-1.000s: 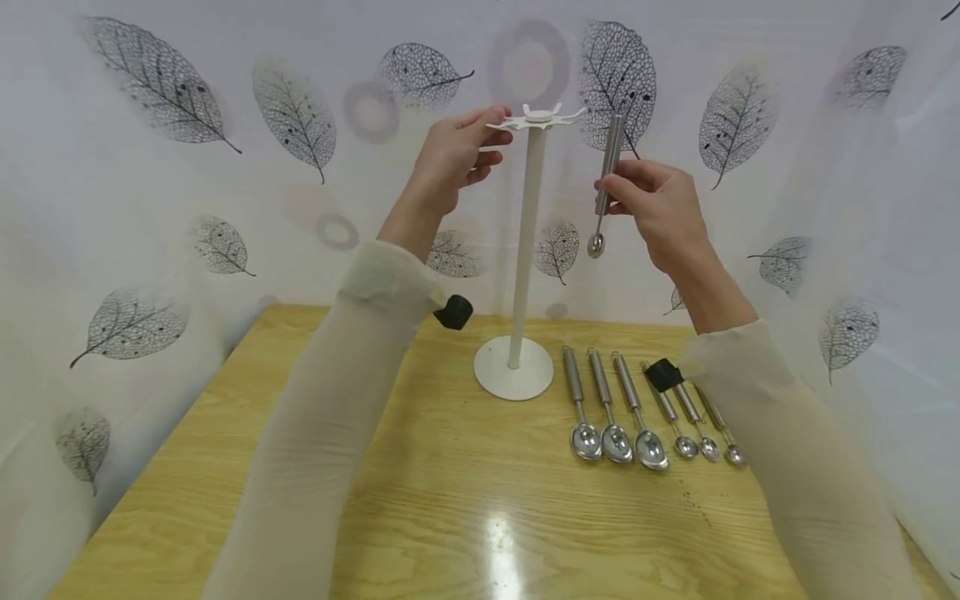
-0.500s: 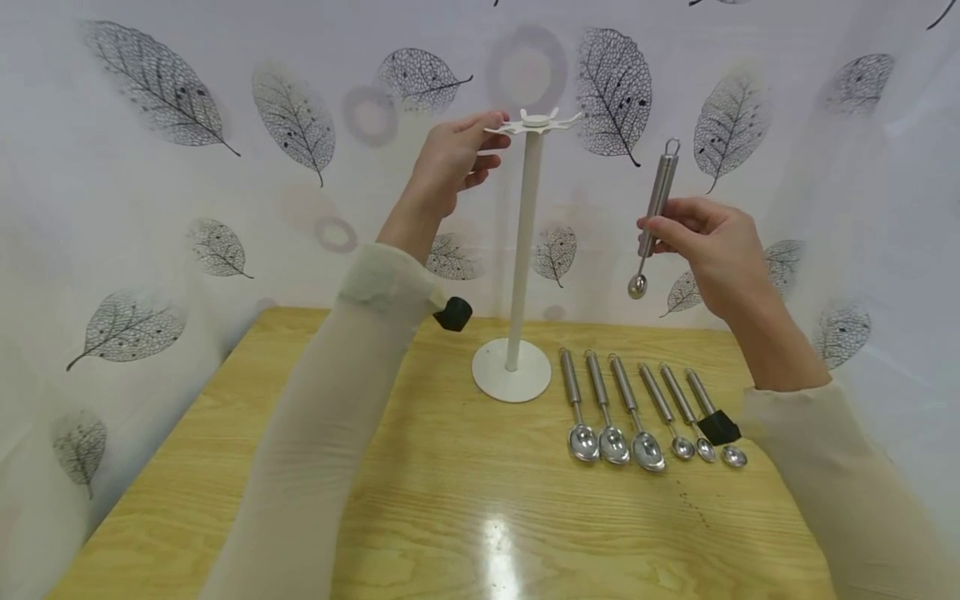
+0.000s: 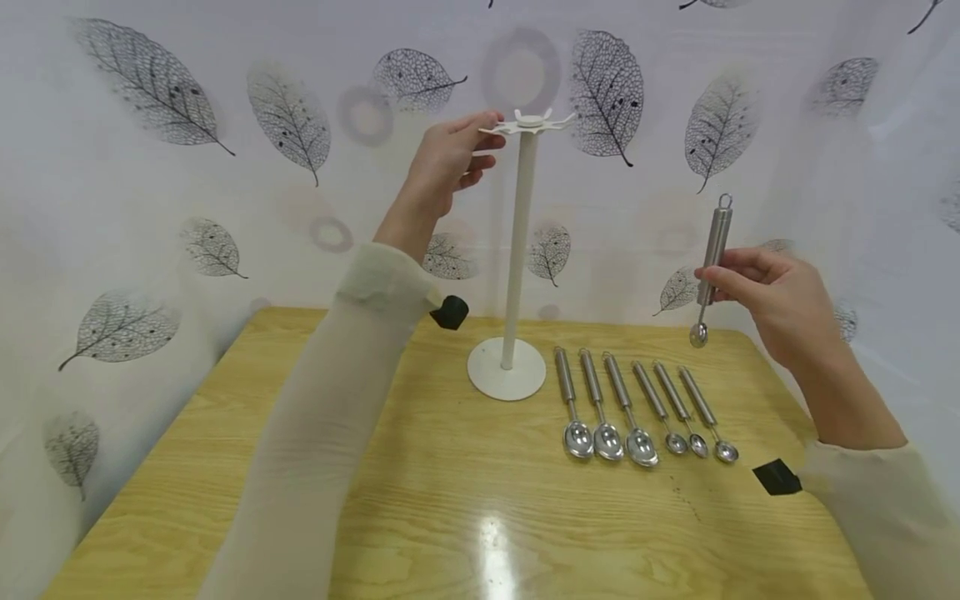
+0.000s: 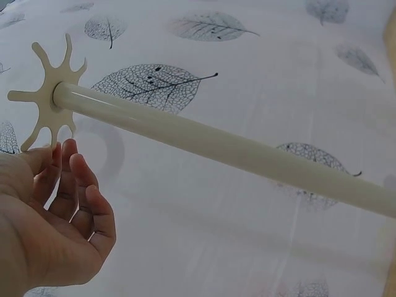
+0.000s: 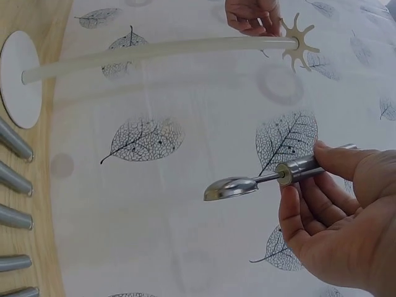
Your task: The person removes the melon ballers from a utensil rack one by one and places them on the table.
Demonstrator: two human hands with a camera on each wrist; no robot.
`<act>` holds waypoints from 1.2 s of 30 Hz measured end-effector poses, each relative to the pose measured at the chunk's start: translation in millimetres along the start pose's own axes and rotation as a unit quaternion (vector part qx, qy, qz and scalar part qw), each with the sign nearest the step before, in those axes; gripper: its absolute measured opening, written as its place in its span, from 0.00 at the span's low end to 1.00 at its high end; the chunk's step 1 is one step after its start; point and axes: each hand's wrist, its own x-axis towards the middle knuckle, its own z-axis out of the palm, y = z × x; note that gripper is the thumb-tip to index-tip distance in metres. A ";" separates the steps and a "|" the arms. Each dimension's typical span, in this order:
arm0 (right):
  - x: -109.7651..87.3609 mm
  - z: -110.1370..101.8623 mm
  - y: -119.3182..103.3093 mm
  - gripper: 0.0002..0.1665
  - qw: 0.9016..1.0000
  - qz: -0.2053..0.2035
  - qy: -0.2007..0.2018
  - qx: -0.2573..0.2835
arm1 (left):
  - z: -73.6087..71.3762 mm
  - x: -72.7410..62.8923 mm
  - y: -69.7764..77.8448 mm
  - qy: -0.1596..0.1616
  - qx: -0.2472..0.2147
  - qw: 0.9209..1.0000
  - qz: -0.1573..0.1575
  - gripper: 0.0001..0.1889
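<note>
My left hand (image 3: 450,158) pinches one arm of the hooked top (image 3: 528,123) of a white stand between thumb and index finger; the left wrist view shows the other fingers loosely bent below the hooked top (image 4: 46,99). Well to the right of the stand, my right hand (image 3: 787,300) holds a small metal spoon (image 3: 716,237) by its tubular handle. The spoon is nearly upright in the head view, its hanging loop up and its small bowl (image 5: 232,187) down, above the table's back right part. No spoon hangs on the hooks.
The stand's round base (image 3: 507,369) rests on the wooden table (image 3: 435,483). Right of it lie several metal spoons in a row, bowls toward the front: larger ones (image 3: 592,392) at the left, smaller ones (image 3: 701,400) at the right. A leaf-patterned curtain (image 3: 300,242) hangs behind.
My right hand has moved right and down with the spoon, away from the hooked top. The left hand stays on the stand.
</note>
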 end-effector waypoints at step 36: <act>-53.7 -66.2 110.1 0.12 0.993 0.111 0.017 -0.039 | -1.8 -0.3 -0.2 -0.002 0.007 1.000 0.002 0.15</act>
